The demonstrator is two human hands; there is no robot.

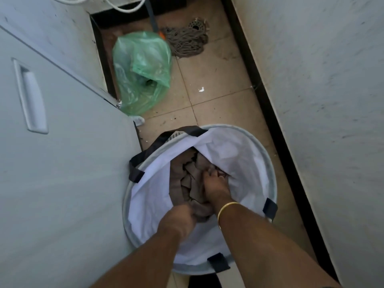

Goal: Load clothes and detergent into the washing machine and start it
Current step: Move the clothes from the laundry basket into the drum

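Note:
A round white laundry basket with dark strap handles stands on the tiled floor below me. Brown-grey clothes lie bunched inside it. My left hand is closed on a fold of the clothes at the basket's near side. My right hand, a gold bangle on its wrist, reaches deeper in and grips the same heap. The washing machine, white with a recessed handle, fills the left side, right beside the basket.
A green plastic bag sits on the floor beyond the basket, next to the machine's corner. A rope mop head lies farther back over a floor drain. A white wall bounds the narrow floor strip on the right.

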